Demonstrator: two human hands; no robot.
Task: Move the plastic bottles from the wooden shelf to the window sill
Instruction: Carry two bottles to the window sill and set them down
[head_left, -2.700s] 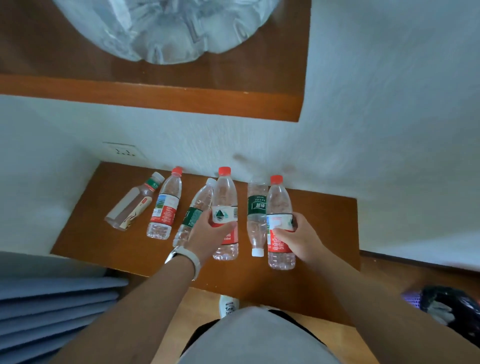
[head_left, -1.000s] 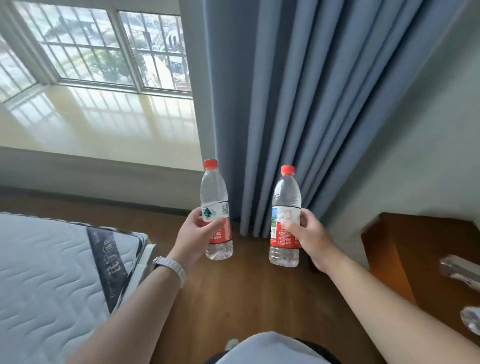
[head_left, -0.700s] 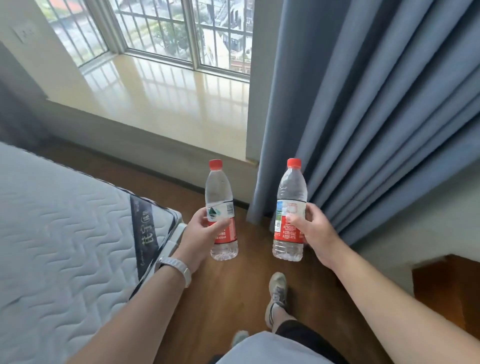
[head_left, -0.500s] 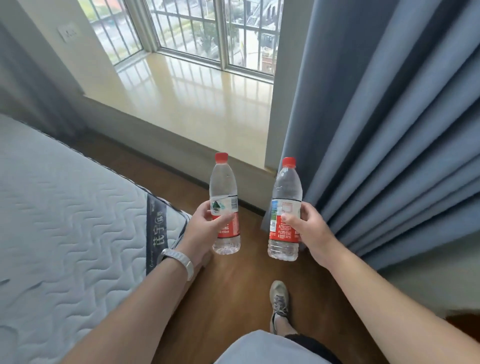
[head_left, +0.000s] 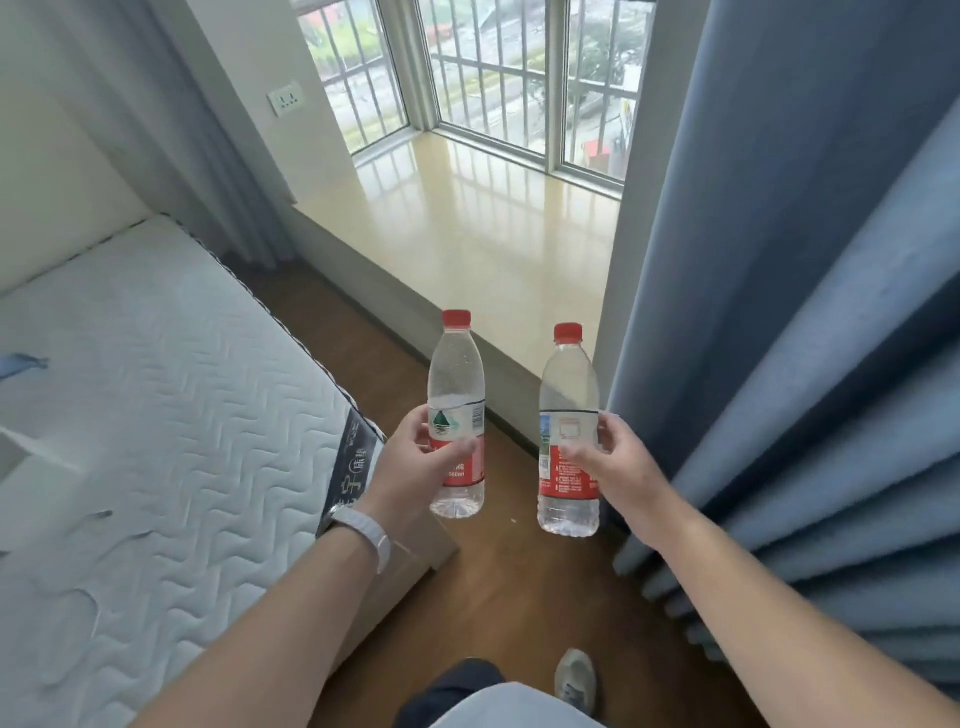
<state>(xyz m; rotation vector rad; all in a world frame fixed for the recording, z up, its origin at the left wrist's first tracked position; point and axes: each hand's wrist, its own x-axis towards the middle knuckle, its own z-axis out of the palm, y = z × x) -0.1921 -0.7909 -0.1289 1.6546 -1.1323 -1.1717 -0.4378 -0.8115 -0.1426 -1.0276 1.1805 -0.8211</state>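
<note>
My left hand (head_left: 415, 462) grips a clear plastic bottle (head_left: 456, 379) with a red cap and a red and white label, held upright above the wooden floor. My right hand (head_left: 610, 462) grips a second, similar red-capped bottle (head_left: 569, 379), also upright. Both bottles hang in the air just short of the front edge of the glossy beige window sill (head_left: 467, 228), which stretches ahead below the barred window. The wooden shelf is out of view.
A white quilted mattress (head_left: 156, 415) fills the left side, its corner close to my left wrist. Blue curtains (head_left: 805, 338) hang on the right beside my right arm. A narrow strip of wooden floor (head_left: 498, 597) leads to the sill. A wall socket (head_left: 284, 100) sits left of the window.
I lifted both bottles off the shelf, turned left and walked toward the window. The sill has come closer and now lies straight ahead; the shelf has left the view.
</note>
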